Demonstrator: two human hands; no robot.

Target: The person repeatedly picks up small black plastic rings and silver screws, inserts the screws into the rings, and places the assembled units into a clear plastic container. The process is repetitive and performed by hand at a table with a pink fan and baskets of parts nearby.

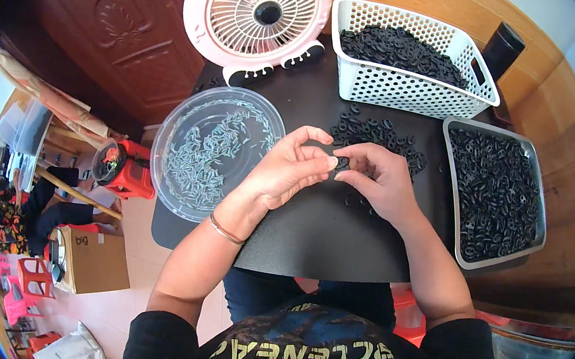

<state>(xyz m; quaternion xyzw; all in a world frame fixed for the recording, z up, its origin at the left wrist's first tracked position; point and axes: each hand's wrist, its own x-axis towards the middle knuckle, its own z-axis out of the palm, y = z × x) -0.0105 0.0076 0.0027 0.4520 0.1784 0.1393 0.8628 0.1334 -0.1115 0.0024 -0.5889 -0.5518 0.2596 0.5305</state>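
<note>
My left hand (287, 171) and my right hand (386, 183) meet above the black table (336, 250). Both pinch a small black looped plastic piece (342, 163) between thumb and finger; the fingertips cover part of it. Behind my hands lies a loose pile of similar black pieces (379, 133), with a few stray ones nearer. Left of my left hand stands a round clear tub (157, 145) with many thin, short, silvery-blue pieces (196, 161), too small to name. On the right a shallow tray (453, 200) is full of black looped pieces.
A white perforated basket (413, 94) with more black pieces stands at the back, beside a black cylinder (503, 52). A pink fan (256, 14) is at the back left. Off to the left are a red stool (132, 173), a cardboard box (96, 264) and a seated person (6, 217).
</note>
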